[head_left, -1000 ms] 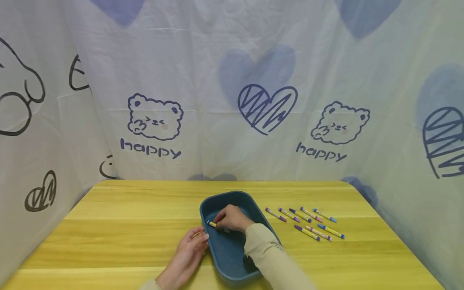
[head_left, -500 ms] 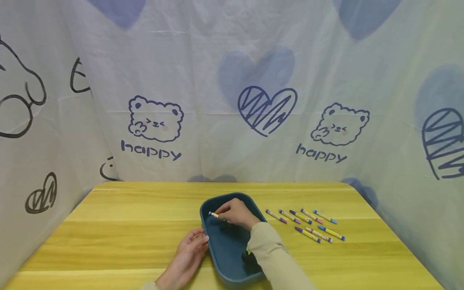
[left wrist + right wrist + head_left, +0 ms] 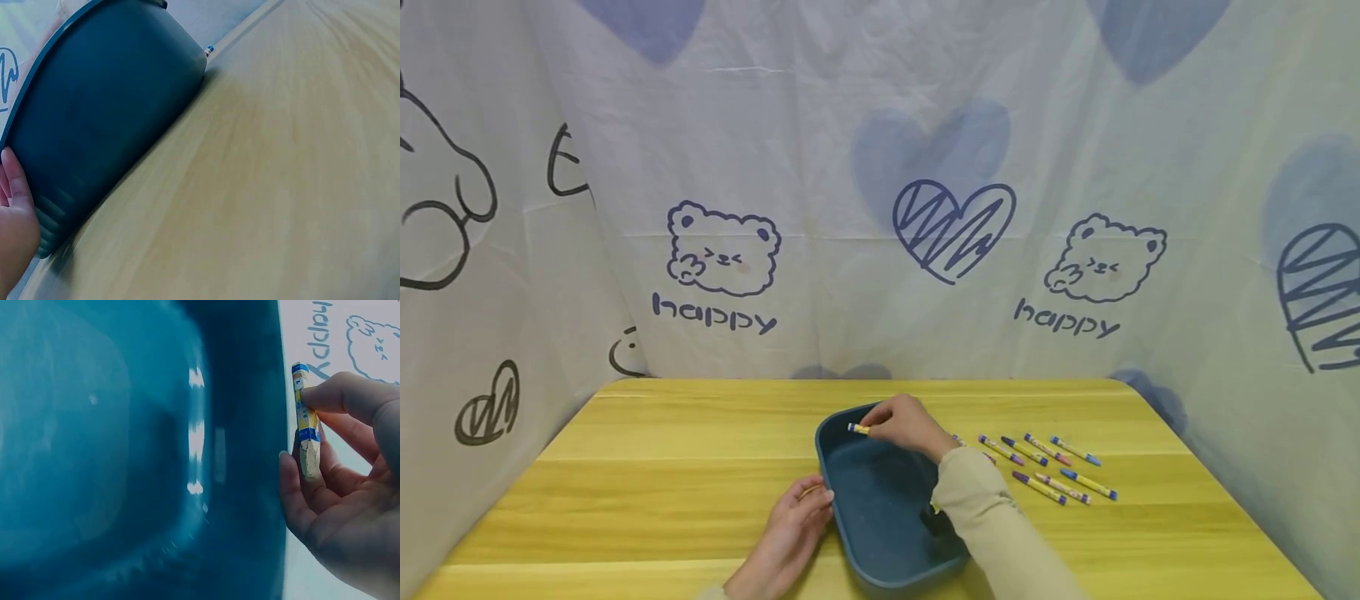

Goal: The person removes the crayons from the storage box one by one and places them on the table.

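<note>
In the head view my right hand (image 3: 910, 425) is over the far end of a dark teal plastic bin (image 3: 880, 508). Thumb and fingers pinch a short crayon (image 3: 305, 428), wrapped in yellow paper with blue bands. Its bare pale tip points down toward my palm side in the right wrist view, just beyond the bin's wall (image 3: 247, 425). My left hand (image 3: 793, 521) rests against the bin's left side, thumb at the rim. In the left wrist view, one finger lies along the bin's outer wall (image 3: 106, 94); the other fingers are mostly cut off.
Several wrapped crayons lie on the wooden table (image 3: 662, 483) right of the bin, among them a purple one (image 3: 1039, 487) and a blue one (image 3: 1088, 484). One crayon (image 3: 958, 439) is partly hidden by my right arm. A printed cloth (image 3: 820, 167) hangs behind.
My right hand has lifted the crayon from low inside the bin up toward its far rim, moving slightly right. My left hand has stayed at the bin's side.
</note>
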`<control>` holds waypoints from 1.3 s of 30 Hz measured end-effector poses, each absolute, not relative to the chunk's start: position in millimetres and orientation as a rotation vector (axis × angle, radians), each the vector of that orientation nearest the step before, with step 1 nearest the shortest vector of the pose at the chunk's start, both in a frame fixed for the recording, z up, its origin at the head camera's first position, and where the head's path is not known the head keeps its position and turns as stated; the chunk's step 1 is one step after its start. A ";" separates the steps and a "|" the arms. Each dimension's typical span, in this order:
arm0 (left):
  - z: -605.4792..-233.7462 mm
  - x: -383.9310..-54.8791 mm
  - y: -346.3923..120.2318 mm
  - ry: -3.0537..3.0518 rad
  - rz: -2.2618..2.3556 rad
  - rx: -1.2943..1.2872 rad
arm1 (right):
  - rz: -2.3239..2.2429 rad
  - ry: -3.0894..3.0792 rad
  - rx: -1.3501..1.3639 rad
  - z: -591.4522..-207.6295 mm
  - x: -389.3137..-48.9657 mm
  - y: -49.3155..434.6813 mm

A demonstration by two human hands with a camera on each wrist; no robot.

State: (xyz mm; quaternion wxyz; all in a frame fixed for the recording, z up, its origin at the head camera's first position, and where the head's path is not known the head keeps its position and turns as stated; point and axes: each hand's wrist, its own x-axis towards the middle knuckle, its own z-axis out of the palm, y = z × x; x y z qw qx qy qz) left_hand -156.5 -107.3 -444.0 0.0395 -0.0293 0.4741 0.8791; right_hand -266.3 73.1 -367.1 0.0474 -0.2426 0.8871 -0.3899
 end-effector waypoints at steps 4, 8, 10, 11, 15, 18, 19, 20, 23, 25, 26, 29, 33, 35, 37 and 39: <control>-443.0 -156.2 -108.0 1.448 2.700 -0.107 | -1.205 2.688 -0.731 -359.8 -268.0 84.5; -442.7 -155.7 -108.9 1.446 2.699 -0.107 | -1.198 2.691 -0.717 -352.6 -266.8 96.4; -442.8 -155.6 -109.2 1.450 2.698 -0.103 | -1.191 2.701 -0.704 -349.0 -266.0 101.8; -442.8 -155.5 -109.3 1.453 2.697 -0.100 | -1.188 2.703 -0.693 -347.3 -265.7 104.9; -442.6 -155.4 -109.2 1.452 2.696 -0.105 | -1.141 2.751 -0.692 -343.3 -265.8 119.4; -442.8 -155.3 -109.1 1.453 2.693 -0.098 | -1.112 2.792 -0.683 -342.0 -266.9 133.0; -442.9 -155.3 -109.3 1.454 2.691 -0.094 | -1.108 2.801 -0.672 -341.9 -267.5 138.0; -442.8 -155.5 -109.2 1.454 2.692 -0.090 | -1.115 2.806 -0.653 -341.7 -267.6 142.9; -442.4 -156.0 -108.6 1.452 2.696 -0.078 | -1.113 2.840 -0.627 -343.1 -268.2 159.2; -442.2 -156.4 -108.2 1.453 2.695 -0.075 | -1.116 2.852 -0.601 -345.2 -267.5 169.5; -442.4 -156.5 -107.9 1.453 2.697 -0.072 | -1.113 2.862 -0.589 -346.2 -266.7 174.2; -443.1 -156.5 -107.7 1.458 2.694 -0.073 | -1.100 2.881 -0.558 -350.5 -264.6 187.2; -443.3 -156.2 -107.3 1.454 2.702 -0.085 | -1.048 2.916 -0.521 -356.8 -263.1 202.8; -443.2 -156.2 -107.2 1.452 2.703 -0.088 | -1.026 2.935 -0.491 -361.0 -263.3 211.0; -443.0 -156.1 -107.2 1.448 2.705 -0.090 | -1.009 2.945 -0.468 -365.7 -264.2 220.0; -443.1 -156.4 -107.4 1.447 2.708 -0.095 | -1.008 2.951 -0.440 -371.9 -265.7 229.4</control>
